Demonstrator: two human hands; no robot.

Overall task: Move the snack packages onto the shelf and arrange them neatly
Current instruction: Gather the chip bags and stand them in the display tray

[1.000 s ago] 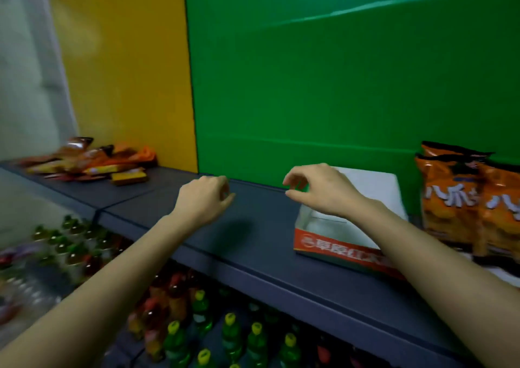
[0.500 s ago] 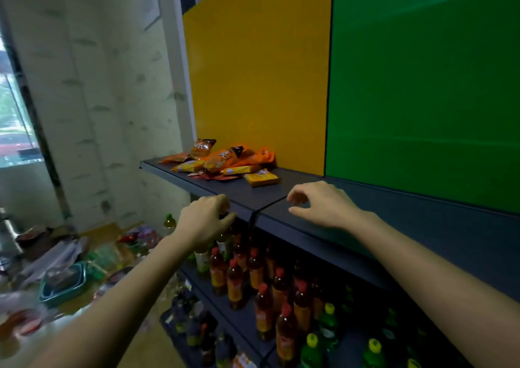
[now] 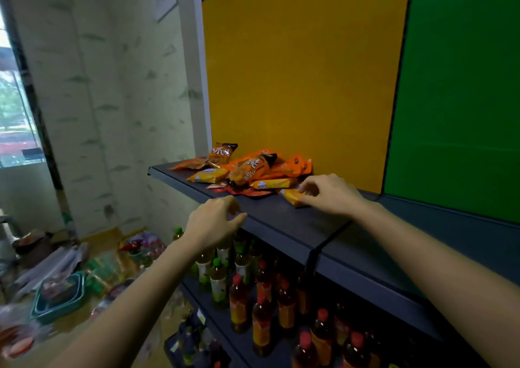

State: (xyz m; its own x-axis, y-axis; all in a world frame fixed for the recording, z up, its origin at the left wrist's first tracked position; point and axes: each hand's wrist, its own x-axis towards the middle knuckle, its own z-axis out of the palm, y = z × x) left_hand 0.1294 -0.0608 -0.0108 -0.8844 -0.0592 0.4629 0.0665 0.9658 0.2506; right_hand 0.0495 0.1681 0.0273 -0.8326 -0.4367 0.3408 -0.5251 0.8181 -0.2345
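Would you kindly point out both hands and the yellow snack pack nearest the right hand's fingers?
left hand [image 3: 212, 223]: head view, back of the hand.
right hand [image 3: 333, 196]: head view, back of the hand.
yellow snack pack [image 3: 291, 197]: head view, wrapper beside the fingers.

Bottles [image 3: 238, 305] stand below (red and green caps); teal basket [image 3: 60, 313] on floor [image 3: 84, 327], left.
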